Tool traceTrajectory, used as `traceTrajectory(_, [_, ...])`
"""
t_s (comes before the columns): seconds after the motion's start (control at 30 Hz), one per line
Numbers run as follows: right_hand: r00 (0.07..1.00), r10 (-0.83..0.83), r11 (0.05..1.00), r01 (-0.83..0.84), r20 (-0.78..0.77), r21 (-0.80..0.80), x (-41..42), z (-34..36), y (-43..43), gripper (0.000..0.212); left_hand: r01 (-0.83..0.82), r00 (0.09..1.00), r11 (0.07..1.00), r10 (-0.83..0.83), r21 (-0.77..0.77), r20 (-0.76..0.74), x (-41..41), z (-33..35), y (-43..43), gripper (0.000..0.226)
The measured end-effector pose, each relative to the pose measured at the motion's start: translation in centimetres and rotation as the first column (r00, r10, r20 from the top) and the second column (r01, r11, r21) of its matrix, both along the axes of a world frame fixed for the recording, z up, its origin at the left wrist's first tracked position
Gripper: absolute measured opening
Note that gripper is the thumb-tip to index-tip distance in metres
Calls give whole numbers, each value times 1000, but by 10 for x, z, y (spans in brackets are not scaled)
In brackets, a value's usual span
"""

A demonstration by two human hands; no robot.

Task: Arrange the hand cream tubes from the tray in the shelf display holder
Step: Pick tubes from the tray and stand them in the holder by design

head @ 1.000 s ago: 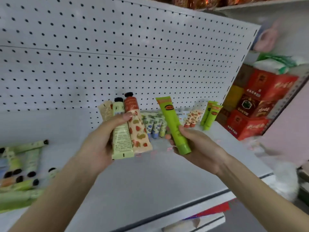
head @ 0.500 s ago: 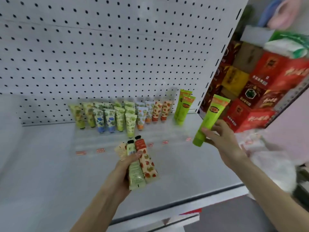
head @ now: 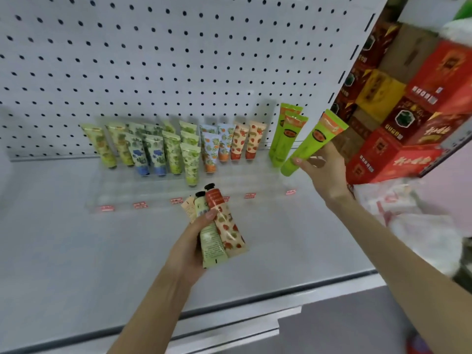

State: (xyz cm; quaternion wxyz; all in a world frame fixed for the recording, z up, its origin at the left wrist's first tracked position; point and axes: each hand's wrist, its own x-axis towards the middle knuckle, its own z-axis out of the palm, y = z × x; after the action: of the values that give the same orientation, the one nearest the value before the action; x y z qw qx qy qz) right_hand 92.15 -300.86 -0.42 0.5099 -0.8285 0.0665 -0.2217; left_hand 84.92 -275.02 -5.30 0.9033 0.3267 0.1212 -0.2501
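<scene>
A clear acrylic display holder [head: 143,194] sits on the white shelf against the pegboard, with several patterned hand cream tubes [head: 168,152] standing cap-down in its rows. Two bright green tubes [head: 284,135] stand at its right end. My right hand [head: 325,172] grips another bright green tube [head: 310,145], tilted with its cap down, just right of those two. My left hand [head: 190,242] holds three small tubes [head: 218,226] in a bunch above the shelf in front of the holder, caps pointing away from me. The tray is out of view.
The white pegboard [head: 166,60] forms the back wall. Red and yellow boxes [head: 398,116] are stacked to the right beyond the shelf's end. A white plastic bag [head: 413,223] lies below them. The shelf's front edge [head: 229,310] runs under my forearms.
My view swung right from the tray to the holder. My right hand carried the green tube up and right toward the holder's right end. My left hand dropped lower with its tubes.
</scene>
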Motion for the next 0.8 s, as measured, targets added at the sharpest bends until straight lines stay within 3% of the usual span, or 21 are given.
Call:
traceTrajectory(0.2, [999, -32, 993, 28, -38, -113, 15, -7, 6, 36, 7, 1000, 1000, -7, 2, 27, -2, 0, -1, 91])
traceTrajectory(0.8, [997, -37, 995, 30, -70, -90, 23, -23, 5, 33, 30, 999, 999, -31, 23, 33, 1, -10, 2, 98])
